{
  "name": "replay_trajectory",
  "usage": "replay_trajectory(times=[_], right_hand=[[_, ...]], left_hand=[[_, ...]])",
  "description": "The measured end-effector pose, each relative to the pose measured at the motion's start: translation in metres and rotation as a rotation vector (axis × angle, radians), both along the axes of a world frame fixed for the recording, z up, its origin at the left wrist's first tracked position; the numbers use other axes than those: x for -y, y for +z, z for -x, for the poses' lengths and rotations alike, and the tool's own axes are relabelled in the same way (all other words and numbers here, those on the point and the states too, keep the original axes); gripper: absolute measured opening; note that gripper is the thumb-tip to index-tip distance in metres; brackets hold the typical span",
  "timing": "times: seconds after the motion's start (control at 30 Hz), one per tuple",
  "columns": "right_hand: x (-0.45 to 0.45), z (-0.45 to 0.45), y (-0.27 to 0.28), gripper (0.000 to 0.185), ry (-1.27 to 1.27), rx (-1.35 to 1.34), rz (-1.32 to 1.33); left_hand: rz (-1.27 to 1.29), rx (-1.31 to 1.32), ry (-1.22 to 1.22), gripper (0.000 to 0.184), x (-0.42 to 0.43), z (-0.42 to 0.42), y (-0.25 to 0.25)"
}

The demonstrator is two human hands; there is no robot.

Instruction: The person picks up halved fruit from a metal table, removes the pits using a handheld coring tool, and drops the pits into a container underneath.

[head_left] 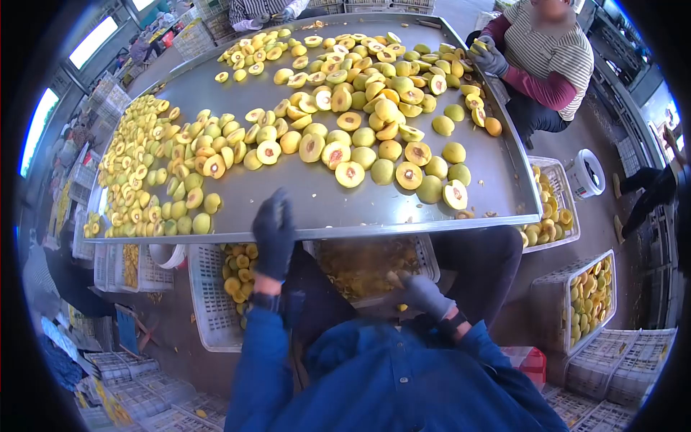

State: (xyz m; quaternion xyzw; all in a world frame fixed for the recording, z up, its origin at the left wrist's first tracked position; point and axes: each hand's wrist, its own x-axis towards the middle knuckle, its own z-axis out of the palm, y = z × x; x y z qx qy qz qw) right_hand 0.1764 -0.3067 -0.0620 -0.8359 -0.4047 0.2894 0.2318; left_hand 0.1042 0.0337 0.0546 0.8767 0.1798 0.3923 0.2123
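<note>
My left hand (273, 234), in a dark glove, reaches over the near edge of the metal table (237, 194). Its fingers stretch forward, somewhat blurred, and nothing shows in them. Beyond it lie many halved yellow-green peaches (268, 152), some cut side up with pits showing. My right hand (426, 295), gloved in grey, is low in front of my body, by a crate of scraps (435, 263) between my knees. Its fingers are curled, and motion blur hides what they hold.
Crates of peach halves (205, 302) stand below the table at left, with another crate (576, 216) at right. A white bucket (586, 173) is on the floor. One gloved co-worker (551, 57) sits at the right side; another person (263, 11) works at the far edge.
</note>
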Motion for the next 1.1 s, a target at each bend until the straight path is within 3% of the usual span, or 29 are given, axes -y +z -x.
replay_trajectory(times=[0.1,0.2,0.3,0.43,0.47,0.57,0.67,0.7,0.77,0.9,0.97,1.03,1.1], right_hand=[[-0.004,0.006,0.029,0.044,-0.114,-0.038,0.025],[0.004,0.003,0.033,0.041,-0.139,-0.052,-0.018],[0.01,-0.002,0.032,0.042,-0.126,0.009,-0.176],[-0.01,-0.025,0.091,0.038,-0.196,0.014,-0.395],[-0.018,-0.03,0.099,0.035,-0.325,-0.104,-0.487],[-0.048,-0.043,0.127,0.033,-0.569,-0.348,-0.7],[-0.079,-0.027,0.117,0.035,-0.64,-0.519,-0.83],[-0.085,-0.021,0.118,0.036,-0.648,-0.572,-0.865],[-0.083,-0.01,0.124,0.031,-0.44,-0.151,-0.886],[-0.074,0.007,0.143,0.021,-0.269,0.146,-0.529],[-0.072,0.015,0.152,0.019,-0.223,0.236,-0.402],[-0.068,0.02,0.155,0.022,-0.194,0.266,-0.419],[-0.063,0.023,0.149,0.039,-0.16,0.291,-0.417]], left_hand=[[-0.081,-0.284,-0.087,0.037,0.002,-0.082,-0.033],[0.017,-0.471,-0.151,0.049,0.01,-0.134,-0.052],[0.087,-0.221,-0.322,0.056,0.004,-0.149,-0.085],[0.532,-0.288,-0.422,0.056,0.015,-0.131,-0.064],[0.737,-0.243,-0.493,0.05,0.026,-0.121,-0.052],[0.97,-0.266,-0.444,0.042,0.077,-0.082,0.012],[0.838,-0.058,-0.476,0.038,0.118,-0.055,0.004],[0.966,0.07,-0.474,0.039,0.125,-0.047,-0.002],[1.212,0.336,-0.472,0.04,0.135,-0.037,-0.014],[1.35,0.421,-0.481,0.047,0.155,-0.017,0.048],[0.724,0.16,-0.303,0.045,0.157,-0.009,0.06],[0.603,0.118,-0.286,0.048,0.156,-0.003,0.062],[0.694,0.105,-0.29,0.043,0.159,0.0,0.067]])
